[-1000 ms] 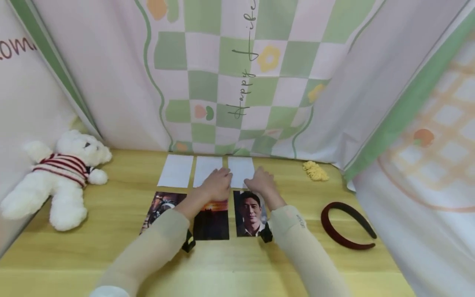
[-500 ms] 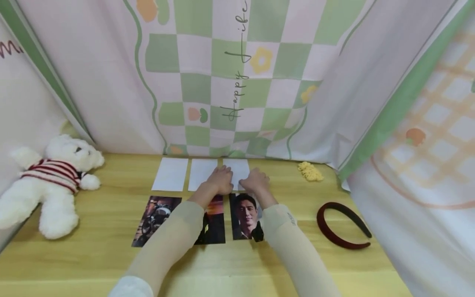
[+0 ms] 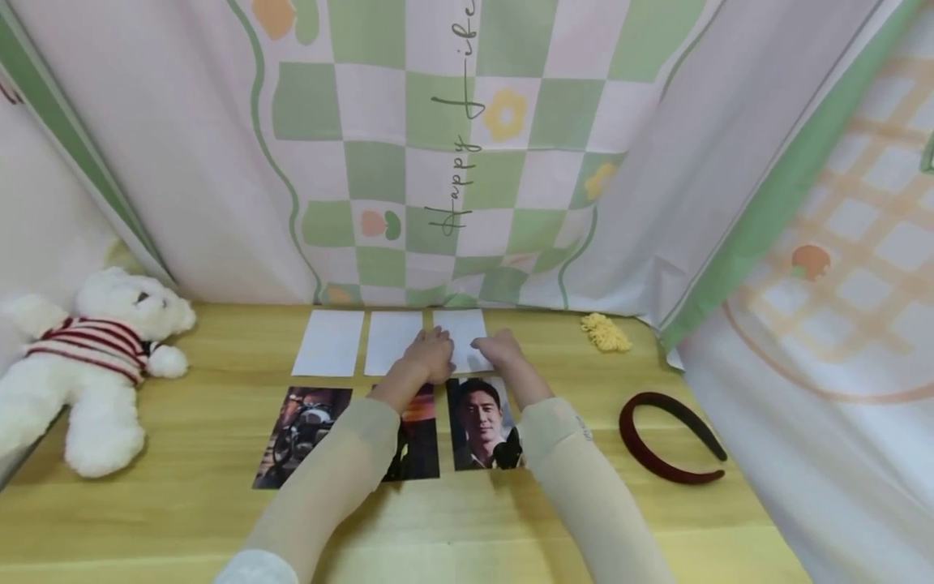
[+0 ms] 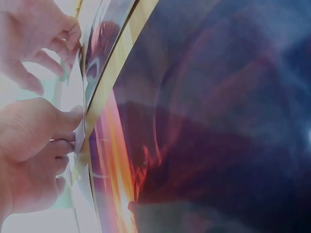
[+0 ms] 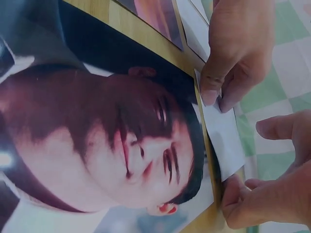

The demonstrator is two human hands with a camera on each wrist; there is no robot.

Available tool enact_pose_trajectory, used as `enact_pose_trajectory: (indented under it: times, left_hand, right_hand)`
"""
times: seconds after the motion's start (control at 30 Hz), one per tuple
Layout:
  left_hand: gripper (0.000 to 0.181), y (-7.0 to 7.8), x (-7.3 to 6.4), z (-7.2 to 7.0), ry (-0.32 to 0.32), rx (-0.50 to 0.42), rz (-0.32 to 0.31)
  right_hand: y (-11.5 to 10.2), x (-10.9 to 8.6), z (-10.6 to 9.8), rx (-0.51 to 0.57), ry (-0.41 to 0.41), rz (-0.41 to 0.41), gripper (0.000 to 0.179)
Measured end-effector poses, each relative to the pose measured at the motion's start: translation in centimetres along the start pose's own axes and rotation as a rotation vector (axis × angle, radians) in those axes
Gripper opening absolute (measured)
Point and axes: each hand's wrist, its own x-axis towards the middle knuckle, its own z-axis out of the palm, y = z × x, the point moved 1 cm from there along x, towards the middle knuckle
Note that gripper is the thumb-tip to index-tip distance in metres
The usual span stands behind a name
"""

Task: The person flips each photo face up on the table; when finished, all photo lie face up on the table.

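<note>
In the head view, three white cards lie in a back row: the left card point(image 3: 328, 344), the middle card point(image 3: 394, 341) and the right card point(image 3: 465, 328). My left hand point(image 3: 429, 357) is at the right card's left edge, thumb and fingertip on its corner in the right wrist view. My right hand point(image 5: 274, 196) has its fingers at the opposite edge, thumb raised apart. That card's near edge appears slightly lifted there. In front lie a motorcycle photo point(image 3: 306, 426), a sunset photo point(image 3: 422, 446) partly hidden by my left sleeve, and a portrait photo point(image 3: 474, 422).
A white teddy bear point(image 3: 95, 349) in a striped top lies at the left of the wooden table point(image 3: 452, 527). A dark red headband point(image 3: 649, 454) and a yellow yarn bundle point(image 3: 606, 332) lie at the right. A checkered curtain point(image 3: 438, 162) hangs behind.
The head view has shifted, so the table things sit further left. Both hands stay at the right card; my right thumb now points further up and my right hand sits slightly further off its edge.
</note>
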Motion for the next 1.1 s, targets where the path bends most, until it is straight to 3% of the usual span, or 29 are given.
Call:
enact_pose_trajectory:
  times: [0.27,0.43,0.7,0.87,1.1]
  left_hand:
    - [0.046,-0.1,-0.2,0.0,0.011,-0.007,-0.006]
    - [0.045,0.0,-0.2,0.1,0.003,-0.013,-0.014]
    - [0.041,0.3,-0.1,-0.4,0.038,-0.032,-0.021]
    - [0.048,0.3,0.0,-0.5,0.068,-0.044,-0.015]
    - [0.038,0.2,-0.1,-1.0,0.157,-0.131,-0.02]
  right_hand:
    - [0.9,0.3,0.0,0.163,-0.048,0.047,0.071]
    - [1.3,0.1,0.2,0.175,-0.092,0.034,0.063]
    - [0.9,-0.8,0.6,0.222,-0.176,-0.135,0.078]
    - [0.9,-1.0,1.0,0.24,-0.217,-0.192,0.079]
    - [1.4,-0.8,1.1,0.193,-0.16,-0.256,0.082]
